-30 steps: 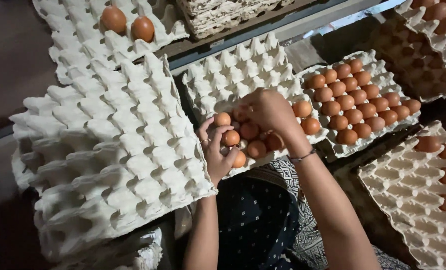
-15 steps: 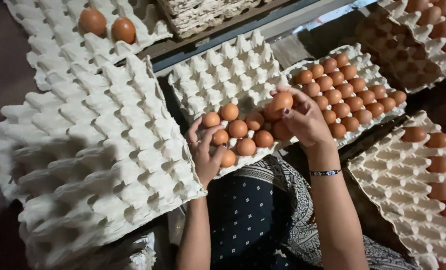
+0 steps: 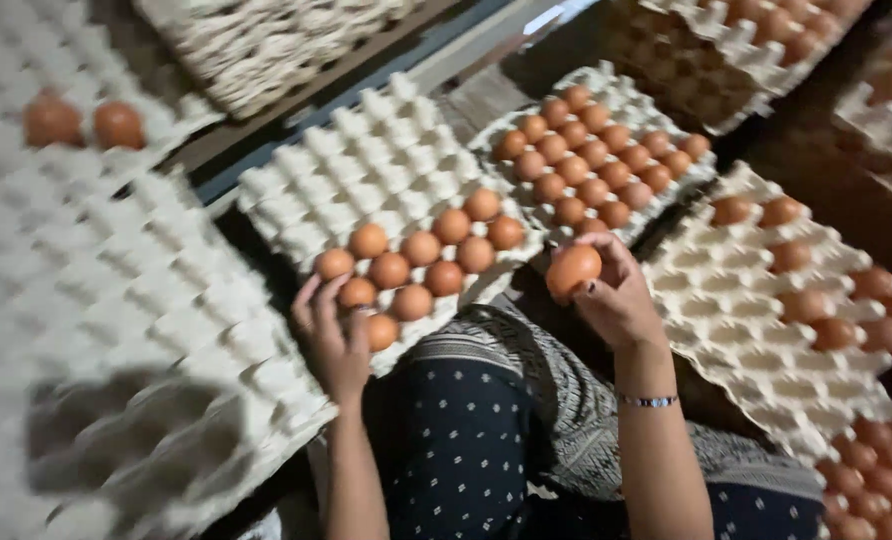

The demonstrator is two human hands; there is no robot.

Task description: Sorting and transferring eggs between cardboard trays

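My right hand [image 3: 621,300] holds one brown egg [image 3: 573,268] in its fingers, just off the near right corner of the middle grey egg tray [image 3: 366,170]. That tray carries several brown eggs [image 3: 421,250] in its near cells. My left hand [image 3: 331,335] rests at the tray's near left edge, fingers touching the eggs there, with nothing clearly gripped. A bracelet is on my right wrist.
A full tray of brown eggs [image 3: 591,165] lies behind the right hand. A part-filled tray [image 3: 766,320] is at the right. A stack of empty trays [image 3: 116,380] sits at the left, with two eggs [image 3: 84,122] on a far-left tray. My patterned clothing fills the lower middle.
My right hand lifted one egg off the middle tray and drew it right and toward me. The left hand stayed at the tray's near edge. The camera view shifted.
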